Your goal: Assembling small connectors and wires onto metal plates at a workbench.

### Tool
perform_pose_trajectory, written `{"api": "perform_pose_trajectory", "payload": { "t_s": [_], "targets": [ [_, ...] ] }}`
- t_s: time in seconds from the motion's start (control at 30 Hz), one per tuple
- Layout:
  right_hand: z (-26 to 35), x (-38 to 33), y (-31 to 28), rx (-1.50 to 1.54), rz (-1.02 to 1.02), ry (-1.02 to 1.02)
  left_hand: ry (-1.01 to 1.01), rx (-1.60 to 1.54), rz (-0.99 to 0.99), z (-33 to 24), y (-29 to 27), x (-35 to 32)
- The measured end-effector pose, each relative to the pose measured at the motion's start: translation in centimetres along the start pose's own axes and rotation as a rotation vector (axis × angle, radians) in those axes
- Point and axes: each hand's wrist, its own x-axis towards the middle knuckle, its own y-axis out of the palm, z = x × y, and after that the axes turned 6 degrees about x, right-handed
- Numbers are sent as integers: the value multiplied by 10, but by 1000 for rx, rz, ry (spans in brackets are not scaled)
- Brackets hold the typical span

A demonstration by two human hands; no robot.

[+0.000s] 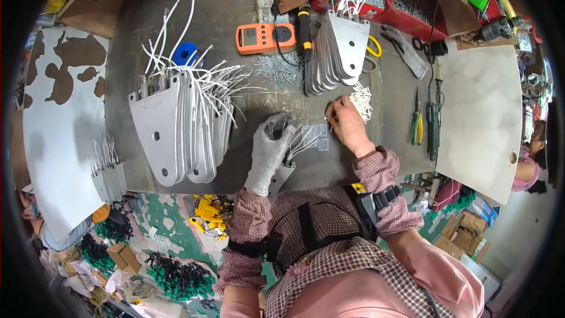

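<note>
My left hand (268,150), in a grey knit glove, is near the table's front edge with its fingers curled; what they grip is hidden. Beside it a grey metal plate (282,178) sticks up, partly covered by the hand, and its thin white wires (303,143) fan out to the right. My bare right hand (348,123) has thumb and fingers pinched together near a heap of short white tubes (362,103); whatever is in the pinch is too small to make out. Small clear plastic squares (321,135) lie between the hands.
Stacked grey plates with white wires (168,129) stand at left; another stack (338,53) is at the back. An orange meter (265,37), loose small metal pieces (278,69), a blue roll (185,54), pliers (417,125), a glove (406,53) and red bins (406,9) surround the work area.
</note>
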Motion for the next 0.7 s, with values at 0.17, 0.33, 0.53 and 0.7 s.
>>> {"api": "perform_pose_trajectory", "payload": {
  "t_s": [0.17,0.33,0.53,0.7],
  "targets": [
    [13,-5,2,362,3,102,-19,-26,-19,-18,-14,4],
    [61,-9,13,1132,75,177,-122,-260,-54,-29,-1,-12],
    [79,11,32,1228,43,215,206,372,-208,-5,5,-16],
    [90,11,33,1272,76,245,209,415,-241,-8,6,-16]
  ]
}}
